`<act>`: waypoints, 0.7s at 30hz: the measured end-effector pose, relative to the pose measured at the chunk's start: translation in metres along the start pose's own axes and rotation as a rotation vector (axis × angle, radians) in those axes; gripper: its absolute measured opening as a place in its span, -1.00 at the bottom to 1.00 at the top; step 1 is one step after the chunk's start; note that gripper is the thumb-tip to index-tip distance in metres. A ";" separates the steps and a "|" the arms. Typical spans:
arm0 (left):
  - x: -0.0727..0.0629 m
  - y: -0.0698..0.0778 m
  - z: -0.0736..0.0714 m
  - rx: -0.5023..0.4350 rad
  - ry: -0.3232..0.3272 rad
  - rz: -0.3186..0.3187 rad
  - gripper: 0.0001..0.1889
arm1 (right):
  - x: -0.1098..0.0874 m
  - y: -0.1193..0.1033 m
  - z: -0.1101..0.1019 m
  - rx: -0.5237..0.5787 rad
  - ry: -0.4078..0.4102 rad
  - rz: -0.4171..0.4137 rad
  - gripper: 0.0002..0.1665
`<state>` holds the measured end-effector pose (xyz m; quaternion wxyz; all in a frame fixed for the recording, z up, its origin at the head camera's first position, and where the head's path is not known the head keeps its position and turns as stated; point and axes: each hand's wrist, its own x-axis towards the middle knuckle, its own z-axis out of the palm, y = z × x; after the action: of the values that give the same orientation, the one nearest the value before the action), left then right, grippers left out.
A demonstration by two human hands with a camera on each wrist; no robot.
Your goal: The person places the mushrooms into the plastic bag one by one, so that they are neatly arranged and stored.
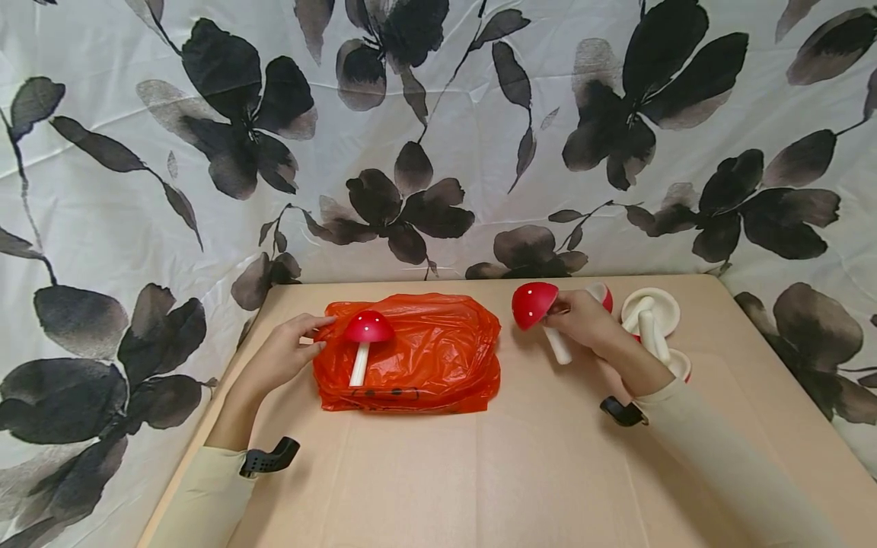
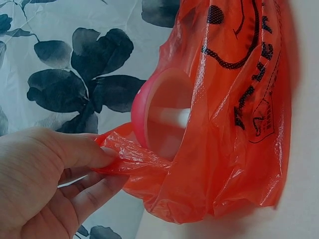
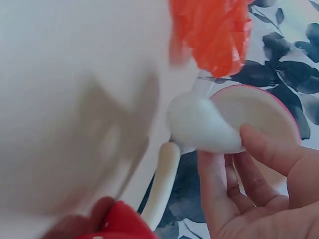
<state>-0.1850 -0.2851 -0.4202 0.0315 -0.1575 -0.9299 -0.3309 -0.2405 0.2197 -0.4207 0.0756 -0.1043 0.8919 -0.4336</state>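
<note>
My left hand [image 1: 277,358] pinches a gathered edge of a red-orange plastic bag [image 1: 445,346] at its left side. A toy mushroom [image 1: 369,327] with a glossy red cap and white stem lies at the bag, its cap toward the far side. In the left wrist view, a fold of plastic hides part of that mushroom's stem [image 2: 172,117]. Right of the bag, my right hand [image 1: 582,316] holds another red-capped mushroom [image 1: 533,304], stem slanting down toward the table. The right wrist view shows thumb and fingers around its thick white stem [image 3: 202,124].
Several more mushrooms lie at the right, partly behind my right forearm; one shows a pale cap underside [image 1: 664,308]. Another cap [image 1: 606,297] peeks out behind my right hand. A floral cloth [image 1: 438,114] hangs along the far edge of the light table [image 1: 425,479].
</note>
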 end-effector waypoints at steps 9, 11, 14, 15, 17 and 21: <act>0.001 -0.001 0.000 0.002 0.001 -0.001 -0.52 | 0.002 -0.019 0.002 0.322 -0.128 0.095 -0.44; 0.001 -0.001 -0.001 0.004 -0.001 -0.006 -0.52 | 0.003 -0.023 0.004 0.347 -0.130 0.085 -0.42; 0.002 -0.001 -0.001 0.007 -0.003 -0.009 -0.52 | 0.005 -0.029 0.005 0.386 -0.125 0.080 -0.40; 0.002 -0.001 -0.001 0.009 -0.003 -0.008 -0.52 | 0.005 -0.031 0.006 0.394 -0.121 0.080 -0.41; 0.002 -0.001 -0.001 0.012 -0.004 -0.006 -0.52 | 0.006 -0.034 0.009 0.415 -0.116 0.082 -0.42; 0.001 -0.002 -0.001 0.020 0.003 -0.002 -0.52 | 0.007 -0.044 0.016 0.436 -0.106 0.094 -0.45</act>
<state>-0.1867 -0.2867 -0.4204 0.0341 -0.1558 -0.9332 -0.3219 -0.2388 0.1796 -0.3960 0.1633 -0.0664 0.7757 -0.6060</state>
